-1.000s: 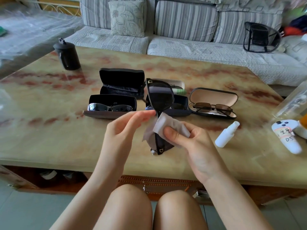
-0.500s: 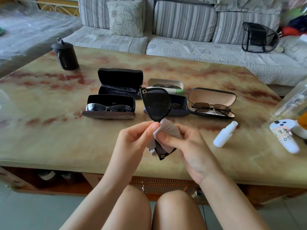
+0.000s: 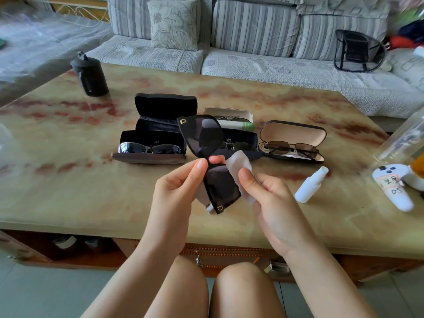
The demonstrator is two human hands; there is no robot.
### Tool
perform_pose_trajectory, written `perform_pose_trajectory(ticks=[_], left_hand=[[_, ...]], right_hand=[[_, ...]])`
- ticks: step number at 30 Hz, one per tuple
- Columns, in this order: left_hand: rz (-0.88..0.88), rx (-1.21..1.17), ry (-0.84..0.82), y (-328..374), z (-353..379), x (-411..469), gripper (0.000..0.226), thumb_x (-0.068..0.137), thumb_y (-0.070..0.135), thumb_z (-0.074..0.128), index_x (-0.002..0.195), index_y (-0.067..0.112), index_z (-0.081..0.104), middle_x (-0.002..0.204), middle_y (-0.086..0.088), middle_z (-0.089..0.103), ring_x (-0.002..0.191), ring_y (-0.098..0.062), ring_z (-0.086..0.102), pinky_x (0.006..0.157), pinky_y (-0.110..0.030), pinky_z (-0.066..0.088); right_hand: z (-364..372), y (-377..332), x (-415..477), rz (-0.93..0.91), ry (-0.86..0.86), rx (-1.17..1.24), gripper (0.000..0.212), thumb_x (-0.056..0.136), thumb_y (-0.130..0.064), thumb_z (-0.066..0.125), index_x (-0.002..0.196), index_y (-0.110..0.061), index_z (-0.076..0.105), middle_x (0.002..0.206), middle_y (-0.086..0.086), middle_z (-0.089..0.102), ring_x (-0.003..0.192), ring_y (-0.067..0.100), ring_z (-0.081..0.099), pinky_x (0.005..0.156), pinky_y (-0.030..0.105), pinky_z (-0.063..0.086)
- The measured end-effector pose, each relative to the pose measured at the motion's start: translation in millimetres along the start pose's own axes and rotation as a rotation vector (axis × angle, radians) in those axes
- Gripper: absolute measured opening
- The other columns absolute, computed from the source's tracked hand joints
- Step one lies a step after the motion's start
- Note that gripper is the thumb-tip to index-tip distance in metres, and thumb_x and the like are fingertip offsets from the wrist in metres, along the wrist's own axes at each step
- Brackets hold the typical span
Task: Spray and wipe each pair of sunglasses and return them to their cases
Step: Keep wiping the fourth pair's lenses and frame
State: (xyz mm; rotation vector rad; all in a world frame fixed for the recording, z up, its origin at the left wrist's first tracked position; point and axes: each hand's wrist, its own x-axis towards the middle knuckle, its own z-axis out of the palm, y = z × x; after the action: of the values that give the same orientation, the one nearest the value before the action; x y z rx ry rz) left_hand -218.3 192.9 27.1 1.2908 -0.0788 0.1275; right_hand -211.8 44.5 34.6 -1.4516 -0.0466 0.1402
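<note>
My knees [image 3: 183, 283] are showing at the bottom, just in front of the table [image 3: 68, 191]. Above its near half I am holding the black sunglasses [image 3: 207, 136] on end, one lens up and one down. My left hand [image 3: 181, 187] is pinching the frame at the bridge between thumb and forefinger, the other fingers curled loosely. My right hand [image 3: 270, 203] is gripping the white cloth [image 3: 238, 161], thumb pressing it beside the lower lens while the fingers are curling behind it.

To the right, a white spray bottle [image 3: 311, 185] is lying on its side, and a white controller [image 3: 392, 187] is sitting near the table's right edge.

Farther back, open cases are standing in a cluster: a dark case [image 3: 149, 158] holding grey-lensed glasses, a black case [image 3: 165, 106] behind it, a navy case [image 3: 243, 138] partly hidden by the held pair, a tan-lined case [image 3: 293, 134] holding brown-lensed glasses, and a white case [image 3: 227, 112] at the back. A black canister [image 3: 90, 75] is standing at the far left corner, and a striped sofa [image 3: 252, 65] is running behind the table.
</note>
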Motion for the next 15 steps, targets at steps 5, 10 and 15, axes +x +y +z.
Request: perform_pose_trajectory(ticks=[5,10,15], left_hand=[[-0.009,-0.094,0.050,2.5,3.9,-0.4,0.039,0.089,0.030,0.050,0.111,0.006,0.070,0.097,-0.006,0.075,0.091,-0.014,0.070,0.074,-0.023,0.054],[-0.022,-0.075,0.088,-0.4,7.0,-3.6,0.038,0.089,0.034,0.050,0.108,0.010,0.072,0.097,-0.007,0.075,0.089,-0.016,0.067,0.079,-0.034,0.051],[-0.042,-0.117,0.076,0.9,8.2,-3.2,0.036,0.089,0.031,0.051,0.107,0.007,0.072,0.096,-0.004,0.075,0.089,-0.011,0.069,0.070,-0.019,0.053]], right_hand=[[-3.2,2.7,-6.1,0.016,-0.046,0.124,0.025,0.076,-0.020,0.065,0.095,-0.006,0.073,0.094,0.007,0.075,0.089,0.011,0.068,0.084,0.020,0.050],[0.6,6.8,-8.5,0.075,-0.035,-0.039,0.037,0.067,-0.024,0.080,0.101,-0.011,0.072,0.097,0.009,0.075,0.097,0.024,0.068,0.084,0.025,0.049],[6.2,4.3,-7.4,0.089,-0.060,-0.097,0.034,0.071,-0.013,0.081,0.103,-0.013,0.072,0.094,0.005,0.076,0.091,0.021,0.071,0.084,0.028,0.054]])
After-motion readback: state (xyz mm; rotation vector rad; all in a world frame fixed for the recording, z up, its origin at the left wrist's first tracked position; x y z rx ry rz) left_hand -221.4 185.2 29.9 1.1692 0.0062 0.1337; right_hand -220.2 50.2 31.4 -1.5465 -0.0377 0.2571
